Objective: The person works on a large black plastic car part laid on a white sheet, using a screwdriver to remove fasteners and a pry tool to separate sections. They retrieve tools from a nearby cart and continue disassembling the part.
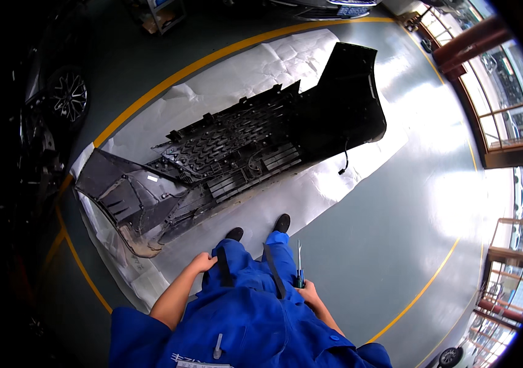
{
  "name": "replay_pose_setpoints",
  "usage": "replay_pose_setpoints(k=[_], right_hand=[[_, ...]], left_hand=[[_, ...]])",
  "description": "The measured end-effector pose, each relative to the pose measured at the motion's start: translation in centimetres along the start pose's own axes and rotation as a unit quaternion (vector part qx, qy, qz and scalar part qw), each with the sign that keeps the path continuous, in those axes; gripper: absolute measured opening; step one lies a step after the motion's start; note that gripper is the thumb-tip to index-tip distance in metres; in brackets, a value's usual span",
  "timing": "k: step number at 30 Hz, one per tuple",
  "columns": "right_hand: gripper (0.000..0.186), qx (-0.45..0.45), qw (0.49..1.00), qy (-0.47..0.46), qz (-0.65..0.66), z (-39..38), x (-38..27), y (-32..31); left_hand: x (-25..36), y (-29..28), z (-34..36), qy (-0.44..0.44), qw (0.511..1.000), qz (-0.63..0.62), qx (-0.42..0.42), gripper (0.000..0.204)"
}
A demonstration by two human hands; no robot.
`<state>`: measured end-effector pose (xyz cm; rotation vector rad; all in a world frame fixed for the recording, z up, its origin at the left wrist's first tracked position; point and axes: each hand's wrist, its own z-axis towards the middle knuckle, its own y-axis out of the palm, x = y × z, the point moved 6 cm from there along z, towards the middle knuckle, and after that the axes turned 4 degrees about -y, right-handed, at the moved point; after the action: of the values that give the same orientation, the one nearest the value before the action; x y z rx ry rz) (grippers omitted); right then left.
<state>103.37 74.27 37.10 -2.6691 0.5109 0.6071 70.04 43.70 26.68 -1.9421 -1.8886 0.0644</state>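
A large black car bumper [341, 92] with a mesh grille [231, 138] lies on a white sheet [212, 76] on the floor in front of me. Its near-left end is scuffed and brownish, and a short cable hangs from its right part. My right hand [308, 291], low beside my right thigh, is closed round a screwdriver [299, 264] with a dark green handle, its thin shaft upward in the picture. Against my left thigh rests my left hand [202, 262], its fingers curled; what they hold, if anything, is hidden. Neither hand touches the bumper.
My shoes [282, 222] stand on the sheet's near part. Yellow lines [169, 80] mark the grey-green floor. A car wheel [67, 95] shows at the left, a car front [323, 11] and a small rack [164, 15] at the far side. Framed windows [513, 129] line the right.
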Motion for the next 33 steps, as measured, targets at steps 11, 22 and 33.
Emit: replay_pose_setpoints(k=[11,22,33], right_hand=[[0.022,-0.204,0.979,0.027,-0.011,6.1,-15.7,-10.6],[0.051,-0.358,0.859,-0.019,-0.365,20.6,-17.7,-6.1],[0.053,-0.164,0.561,-0.359,-0.728,79.7,-22.7,24.9]], left_hand=[[8.7,6.9,-10.6,0.061,0.923,-0.351,-0.146,0.022],[16.6,10.2,1.6,0.385,0.725,-0.078,-0.565,0.029],[3.5,-2.3,52.5,0.154,0.937,-0.123,0.288,0.015]])
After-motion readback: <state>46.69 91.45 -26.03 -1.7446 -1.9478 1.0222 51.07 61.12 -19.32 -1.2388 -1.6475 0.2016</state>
